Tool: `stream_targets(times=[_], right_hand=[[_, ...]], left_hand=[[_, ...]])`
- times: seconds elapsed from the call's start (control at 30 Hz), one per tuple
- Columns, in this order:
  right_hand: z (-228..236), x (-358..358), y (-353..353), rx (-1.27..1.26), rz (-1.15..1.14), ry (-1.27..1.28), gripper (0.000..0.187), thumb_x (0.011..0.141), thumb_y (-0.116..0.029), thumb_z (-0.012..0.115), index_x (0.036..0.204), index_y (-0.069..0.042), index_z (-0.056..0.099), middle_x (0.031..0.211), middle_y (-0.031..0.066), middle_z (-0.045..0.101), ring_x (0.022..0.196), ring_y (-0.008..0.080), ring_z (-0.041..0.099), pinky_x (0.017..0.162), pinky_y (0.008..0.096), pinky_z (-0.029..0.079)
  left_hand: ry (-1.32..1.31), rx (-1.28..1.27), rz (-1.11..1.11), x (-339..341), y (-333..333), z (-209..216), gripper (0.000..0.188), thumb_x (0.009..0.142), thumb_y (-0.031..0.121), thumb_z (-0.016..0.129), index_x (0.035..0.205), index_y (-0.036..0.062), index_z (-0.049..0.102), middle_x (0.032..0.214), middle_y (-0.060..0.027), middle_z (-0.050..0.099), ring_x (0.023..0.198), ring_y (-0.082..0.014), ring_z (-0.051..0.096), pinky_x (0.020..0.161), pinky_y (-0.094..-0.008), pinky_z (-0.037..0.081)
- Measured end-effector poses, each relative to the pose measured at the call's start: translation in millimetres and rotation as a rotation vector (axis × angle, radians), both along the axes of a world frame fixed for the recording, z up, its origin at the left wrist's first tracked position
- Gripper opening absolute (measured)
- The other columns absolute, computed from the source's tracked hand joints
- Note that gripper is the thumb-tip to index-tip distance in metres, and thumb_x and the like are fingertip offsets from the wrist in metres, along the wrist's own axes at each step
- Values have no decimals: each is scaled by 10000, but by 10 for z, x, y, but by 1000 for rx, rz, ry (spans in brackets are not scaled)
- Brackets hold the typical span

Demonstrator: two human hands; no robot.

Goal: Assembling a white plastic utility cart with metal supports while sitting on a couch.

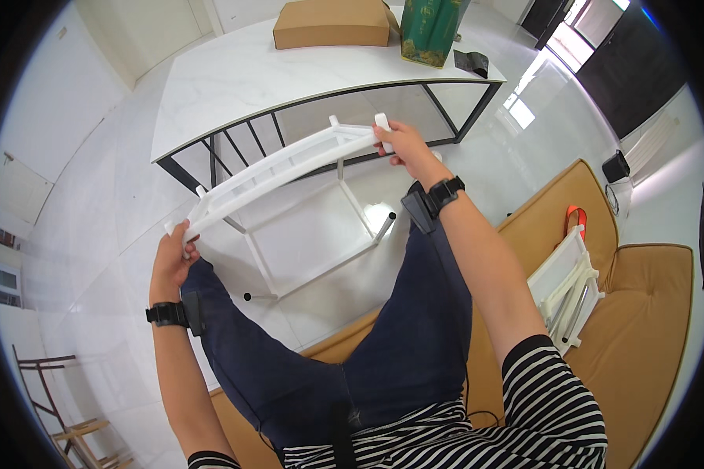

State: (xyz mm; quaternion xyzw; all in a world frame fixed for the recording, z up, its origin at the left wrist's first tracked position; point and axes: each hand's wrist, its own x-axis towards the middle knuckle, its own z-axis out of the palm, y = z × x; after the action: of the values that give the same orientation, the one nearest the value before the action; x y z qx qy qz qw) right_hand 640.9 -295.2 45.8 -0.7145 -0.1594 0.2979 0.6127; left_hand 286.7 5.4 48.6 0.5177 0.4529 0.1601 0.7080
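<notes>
A white plastic rack frame (289, 168) is held in the air in front of the person's knees, above the white floor (94, 141), with its long flat top tilted from lower left to upper right. Thin white legs (360, 211) hang down from it, and one leg ends in a dark tip close to the floor. The left hand (172, 254) is closed around the lower left corner of the frame, fingers wrapped on the edge. The right hand (403, 144) grips the upper right end, with the fingers curled over the corner post. Both wrists wear black straps. The person sits on a tan sofa (649, 313) in dark trousers and a striped shirt. On the sofa, to the right of the person, lie more white rack parts (567, 289), with an orange object just beyond them. Behind the frame stands a white marble desk (235, 78) with black legs, which carries a brown cardboard box (332, 23) and a green package (430, 31).
</notes>
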Motion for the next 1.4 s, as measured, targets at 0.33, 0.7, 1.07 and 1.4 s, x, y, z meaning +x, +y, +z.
stream_targets(times=[0.33,0.7,1.07,1.4], right_hand=[[-777,-356,-511,26,19,-6,354,911,-259,569,1207,-66,544,909,8,569,814,98,518,676,256,420],[-1366,-332,-771,-300,174,31,364,840,-102,611,1173,32,554,1043,85,620,969,162,548,885,272,402],[-1471,-311,-678,-452,194,-12,456,777,-85,647,1198,53,535,1006,157,629,895,221,582,799,291,443],[-1488,-326,-575,-484,64,87,479,800,-245,664,1156,51,540,948,120,596,861,184,557,705,306,474]], left_hand=[[79,174,-112,-365,-535,-682,369,907,238,554,1194,11,508,850,-40,571,663,-103,559,605,-264,495],[300,112,-207,-570,-811,-1264,762,872,165,624,1459,12,164,1324,-213,444,1128,-290,506,934,-343,416],[359,131,-230,-580,-802,-1426,750,864,146,607,1460,36,165,1323,-231,447,1152,-313,487,932,-351,417],[469,65,-196,-533,-797,-1367,736,880,161,585,1472,154,147,1212,-185,510,1010,-247,555,795,-364,480]])
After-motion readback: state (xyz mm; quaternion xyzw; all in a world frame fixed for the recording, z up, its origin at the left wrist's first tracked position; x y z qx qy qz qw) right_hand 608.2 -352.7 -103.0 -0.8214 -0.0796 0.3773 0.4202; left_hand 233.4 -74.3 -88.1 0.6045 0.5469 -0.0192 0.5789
